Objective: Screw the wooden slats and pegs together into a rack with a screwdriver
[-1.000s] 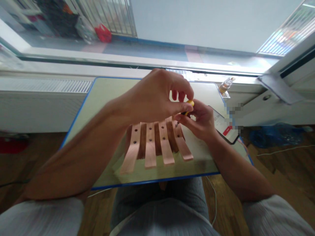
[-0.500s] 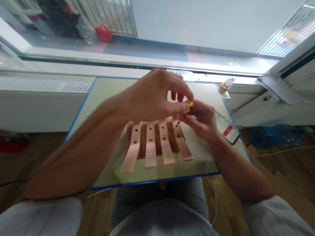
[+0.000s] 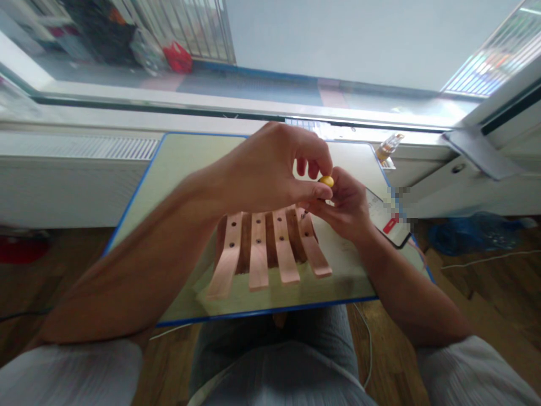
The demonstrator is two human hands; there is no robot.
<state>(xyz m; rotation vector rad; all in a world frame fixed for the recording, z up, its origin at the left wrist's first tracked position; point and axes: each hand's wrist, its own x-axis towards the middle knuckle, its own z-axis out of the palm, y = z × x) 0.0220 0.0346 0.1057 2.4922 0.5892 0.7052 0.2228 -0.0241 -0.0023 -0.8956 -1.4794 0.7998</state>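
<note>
A wooden rack of several pale slats [image 3: 270, 245] with drilled holes lies on a small green table with a blue rim [image 3: 139, 180]. My left hand [image 3: 270, 169] pinches the yellow-capped top of a small screwdriver [image 3: 326, 181] above the rightmost slat. My right hand [image 3: 344, 206] is curled around the screwdriver's lower part, whose tip points down at a hole in that slat. Most of the tool is hidden by my fingers.
A phone [image 3: 386, 217] lies at the table's right edge. A small clear bottle [image 3: 387, 148] stands on the window sill behind. A white cable [image 3: 368, 344] hangs by my right leg over the wooden floor.
Both hands stay at the rightmost slat. The yellow cap shifts slightly between my fingers as the screwdriver turns and sinks a little.
</note>
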